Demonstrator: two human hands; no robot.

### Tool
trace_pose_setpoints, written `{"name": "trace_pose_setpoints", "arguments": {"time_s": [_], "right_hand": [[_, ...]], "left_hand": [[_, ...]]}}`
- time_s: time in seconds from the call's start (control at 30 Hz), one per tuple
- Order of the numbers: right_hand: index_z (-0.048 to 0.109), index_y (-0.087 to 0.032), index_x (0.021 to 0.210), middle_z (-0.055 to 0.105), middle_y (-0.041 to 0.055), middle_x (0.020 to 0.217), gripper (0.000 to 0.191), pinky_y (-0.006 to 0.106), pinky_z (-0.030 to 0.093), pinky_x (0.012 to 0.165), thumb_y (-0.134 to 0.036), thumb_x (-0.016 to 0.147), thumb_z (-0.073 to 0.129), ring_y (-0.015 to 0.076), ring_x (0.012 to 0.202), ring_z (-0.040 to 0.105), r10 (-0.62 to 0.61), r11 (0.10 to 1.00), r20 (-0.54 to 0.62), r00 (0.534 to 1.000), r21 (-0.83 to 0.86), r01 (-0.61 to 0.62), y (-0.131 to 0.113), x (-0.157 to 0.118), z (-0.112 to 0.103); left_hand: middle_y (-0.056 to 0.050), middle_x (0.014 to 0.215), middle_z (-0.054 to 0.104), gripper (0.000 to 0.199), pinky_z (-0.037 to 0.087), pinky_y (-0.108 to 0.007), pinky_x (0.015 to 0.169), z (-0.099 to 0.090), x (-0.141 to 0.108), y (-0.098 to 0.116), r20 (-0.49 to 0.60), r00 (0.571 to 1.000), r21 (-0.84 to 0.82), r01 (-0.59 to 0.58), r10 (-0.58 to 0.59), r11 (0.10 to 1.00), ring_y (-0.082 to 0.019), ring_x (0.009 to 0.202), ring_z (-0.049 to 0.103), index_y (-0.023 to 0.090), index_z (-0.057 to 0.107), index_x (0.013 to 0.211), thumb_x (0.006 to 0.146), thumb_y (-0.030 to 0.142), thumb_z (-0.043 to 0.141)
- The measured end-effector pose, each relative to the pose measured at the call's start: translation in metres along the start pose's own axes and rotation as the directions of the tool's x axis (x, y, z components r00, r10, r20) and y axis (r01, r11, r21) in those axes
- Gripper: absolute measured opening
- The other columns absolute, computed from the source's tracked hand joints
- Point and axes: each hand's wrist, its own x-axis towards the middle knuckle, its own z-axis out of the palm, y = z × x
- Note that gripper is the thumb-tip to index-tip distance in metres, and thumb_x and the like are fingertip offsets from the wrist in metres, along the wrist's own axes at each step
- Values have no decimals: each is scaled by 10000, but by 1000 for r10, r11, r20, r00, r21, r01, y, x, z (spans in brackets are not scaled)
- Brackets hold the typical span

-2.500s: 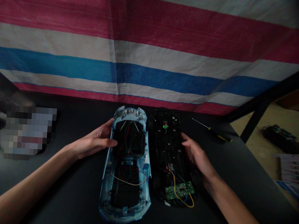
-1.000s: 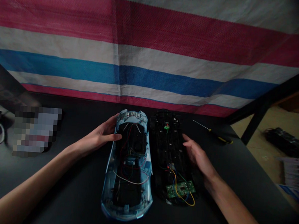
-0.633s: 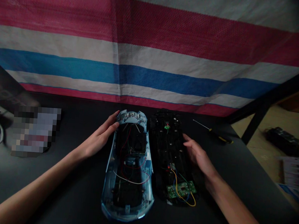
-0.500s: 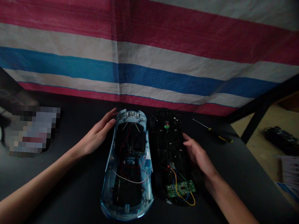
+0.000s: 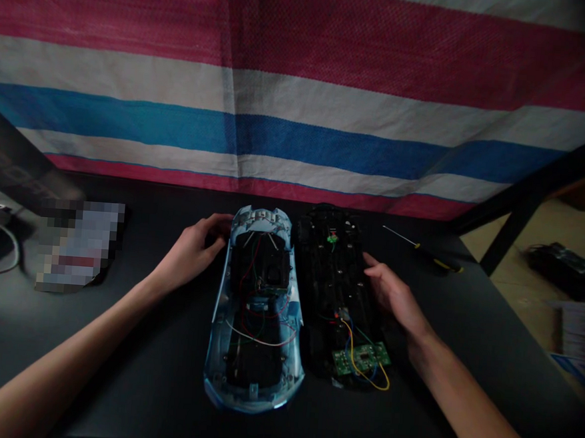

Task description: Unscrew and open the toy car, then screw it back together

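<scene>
A light-blue toy car body shell [image 5: 216,347] lies upside down on the dark table, its inside with thin red, green and white wires facing up. At its upper left edge is my left hand [image 5: 195,249], fingers bent and thumb apart, the tips meeting the shell's side. Right beside the shell lies the black toy car chassis [image 5: 336,275]. A green circuit board [image 5: 361,359] with yellow and blue wires sits at its near end. My right hand [image 5: 394,299] rests along the chassis's right side, fingers partly spread; some fingers are hidden in shadow.
A screwdriver [image 5: 423,251] with a black and yellow handle lies right of the chassis. To the left are a blurred-out item [image 5: 85,238], a dark box [image 5: 25,167] and a white cable [image 5: 16,250]. A striped sheet [image 5: 278,138] hangs behind the table [image 5: 151,376].
The view has shifted slightly, so everything sits a little higher and further right. My left fingers have bent more at the shell's edge. My right hand stays by the chassis.
</scene>
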Motion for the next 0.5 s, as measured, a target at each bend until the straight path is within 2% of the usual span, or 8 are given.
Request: {"name": "trace_pose_setpoints", "arguments": {"time_s": [0.17,0.33,0.5], "right_hand": [[661,-292,1178,757,-9,1137,392,374,596,805,-334,797,578,278,1068,697,-24,1000,52,998,-13,25,1,1,-1],[654,-289,1195,758,-15,1128,416,374,601,796,-305,785,586,276,1065,698,-8,1000,40,999,26,7,1,2,-3],[656,-303,1193,756,-23,1129,413,374,597,821,-320,785,593,276,1089,691,-12,1000,32,999,-2,12,2,4,-5]], "left_hand": [[-99,1165,739,438,532,-437,996,0,1,-1,23,1000,17,5,-5,1000,-244,1075,702,177,564,1351,920,234,515],[-103,1176,735,455,527,-437,1000,-1,1,-5,26,1000,30,1,-2,1000,-249,1098,695,166,552,1375,927,242,512],[-95,1174,736,457,534,-428,987,0,1,-6,30,1000,25,-2,1,1000,-245,1083,701,187,552,1380,929,247,513]]}}
